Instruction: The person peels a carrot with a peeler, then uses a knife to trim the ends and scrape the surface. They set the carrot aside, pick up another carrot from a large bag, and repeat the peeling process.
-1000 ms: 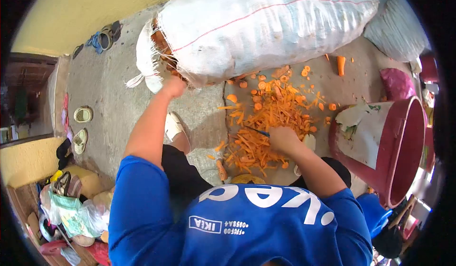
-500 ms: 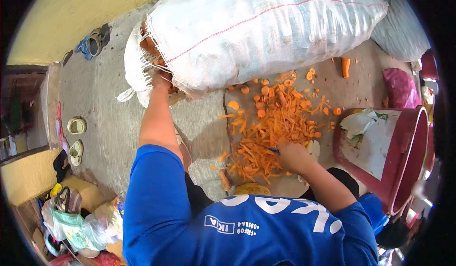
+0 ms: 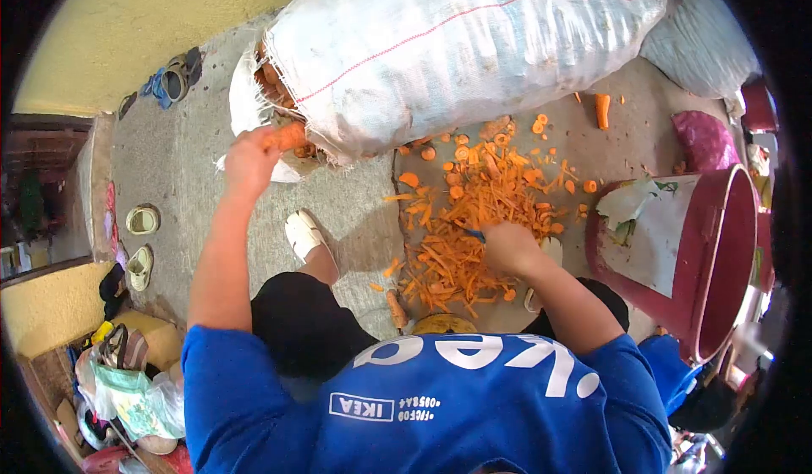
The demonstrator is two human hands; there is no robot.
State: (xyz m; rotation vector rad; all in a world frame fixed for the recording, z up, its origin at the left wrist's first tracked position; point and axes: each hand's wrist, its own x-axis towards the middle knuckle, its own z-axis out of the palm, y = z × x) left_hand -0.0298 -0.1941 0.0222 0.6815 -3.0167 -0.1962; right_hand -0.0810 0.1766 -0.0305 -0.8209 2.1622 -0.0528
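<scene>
Left hand [image 3: 251,159]: grip is closed around one carrot [image 3: 290,136], at the open mouth of the white sack [image 3: 474,60].
Right hand [image 3: 512,250]: grip is closed on a blue tool [image 3: 476,235], partly hidden.
Floor [image 3: 199,182]: orange peelings [image 3: 440,258] lie under this hand.

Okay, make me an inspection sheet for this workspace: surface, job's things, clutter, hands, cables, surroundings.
Surface: concrete floor, strewn with orange peelings and cut rounds.
Job's things: white sack, open at one end, contents showing.
Clutter: loose slippers and plastic bags off to the left.
Left hand: grips a carrot by the sack's mouth.
Right hand: grips a blue tool, mostly hidden, over the peelings.
Cables: nothing seen.
Surroundings: yellow wall; red bin at right.
</scene>
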